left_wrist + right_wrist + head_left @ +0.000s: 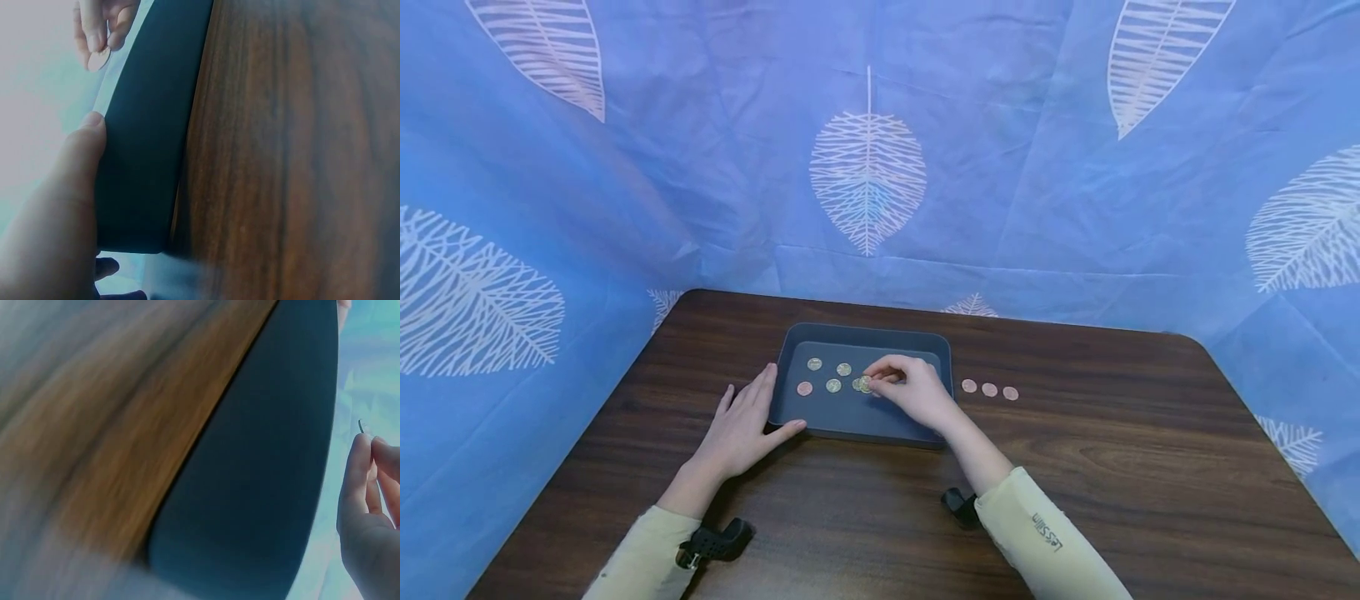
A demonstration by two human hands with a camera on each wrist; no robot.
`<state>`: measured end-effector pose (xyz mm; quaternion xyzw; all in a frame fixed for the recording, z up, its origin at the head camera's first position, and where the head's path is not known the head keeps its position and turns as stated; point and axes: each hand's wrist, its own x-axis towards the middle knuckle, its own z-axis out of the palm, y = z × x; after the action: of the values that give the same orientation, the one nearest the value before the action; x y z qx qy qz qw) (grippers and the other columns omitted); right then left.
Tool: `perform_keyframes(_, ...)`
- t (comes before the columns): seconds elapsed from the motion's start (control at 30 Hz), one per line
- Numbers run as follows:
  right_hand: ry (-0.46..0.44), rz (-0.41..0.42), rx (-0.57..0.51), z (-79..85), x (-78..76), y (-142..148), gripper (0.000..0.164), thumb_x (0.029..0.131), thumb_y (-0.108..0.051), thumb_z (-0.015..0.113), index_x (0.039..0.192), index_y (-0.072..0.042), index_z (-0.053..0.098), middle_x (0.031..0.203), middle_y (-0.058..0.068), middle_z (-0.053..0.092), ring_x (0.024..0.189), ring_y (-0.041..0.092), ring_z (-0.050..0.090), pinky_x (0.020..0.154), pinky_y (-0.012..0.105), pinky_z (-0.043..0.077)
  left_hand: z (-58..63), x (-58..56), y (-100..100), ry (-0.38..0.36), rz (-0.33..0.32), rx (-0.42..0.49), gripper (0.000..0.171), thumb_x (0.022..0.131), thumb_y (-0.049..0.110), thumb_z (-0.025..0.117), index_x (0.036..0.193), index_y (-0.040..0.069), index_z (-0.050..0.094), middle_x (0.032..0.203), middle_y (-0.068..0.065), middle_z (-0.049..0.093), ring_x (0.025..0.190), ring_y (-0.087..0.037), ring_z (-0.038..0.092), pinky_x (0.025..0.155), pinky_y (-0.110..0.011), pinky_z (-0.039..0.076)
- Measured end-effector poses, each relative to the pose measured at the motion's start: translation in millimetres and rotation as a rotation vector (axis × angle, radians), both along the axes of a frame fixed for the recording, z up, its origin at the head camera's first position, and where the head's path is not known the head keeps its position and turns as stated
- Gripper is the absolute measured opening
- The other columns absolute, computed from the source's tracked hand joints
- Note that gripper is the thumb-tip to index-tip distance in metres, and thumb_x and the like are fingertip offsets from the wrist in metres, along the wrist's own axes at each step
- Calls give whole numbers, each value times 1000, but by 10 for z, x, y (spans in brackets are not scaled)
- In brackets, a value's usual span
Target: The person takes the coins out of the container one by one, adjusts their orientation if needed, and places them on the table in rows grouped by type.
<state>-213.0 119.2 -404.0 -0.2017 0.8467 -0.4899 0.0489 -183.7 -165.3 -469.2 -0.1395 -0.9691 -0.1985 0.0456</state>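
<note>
My right hand [917, 392] is over the dark grey tray [872, 423], pinching a gold-coloured coin [866, 384] between thumb and fingertips. That coin appears edge-on in the right wrist view, above the fingertips. Just left of it, partly overlapped in the head view, lies another gold coin [856, 384]. Further left in the tray are several more coins, among them a copper one [805, 388] and gold ones [833, 386]. My left hand [737, 429] rests against the tray's left front corner, fingers straight along the left side and thumb on the front rim.
Three copper coins [989, 390] lie in a row on the dark wooden table [1112, 442], right of the tray. A blue cloth [985, 192] with white leaf prints hangs behind the table and along its sides.
</note>
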Motion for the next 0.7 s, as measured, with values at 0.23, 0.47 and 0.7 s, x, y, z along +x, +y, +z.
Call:
perform_keyframes(0.23, -35, -54, -33, 20, -21, 275, 18, 92, -12, 65, 108, -8, 70, 94, 3, 69, 85, 19, 66, 73, 32, 53, 1, 1, -1, 11, 1, 0, 107, 82, 76, 45, 153, 4, 12, 157, -15, 16, 138, -35, 29, 109, -63, 9)
perform_keyframes(0.47, -50, -71, -70, 40, -10, 506, 21, 93, -12, 64, 111, -4, 68, 97, 11, 69, 90, 33, 66, 80, 49, 52, -3, -1, 1, 17, -2, -7, 106, 83, 75, 46, 153, 4, 13, 157, -15, 17, 139, -35, 28, 109, -63, 9)
perform_keyframes(0.7, -105, -136, -114, 71, 21, 775, 22, 93, -11, 63, 113, -2, 66, 101, 13, 68, 96, 38, 64, 86, 50, 50, 12, 11, -3, 20, -5, -6, 106, 82, 77, 44, 153, 4, 13, 157, -15, 16, 138, -34, 28, 109, -62, 8)
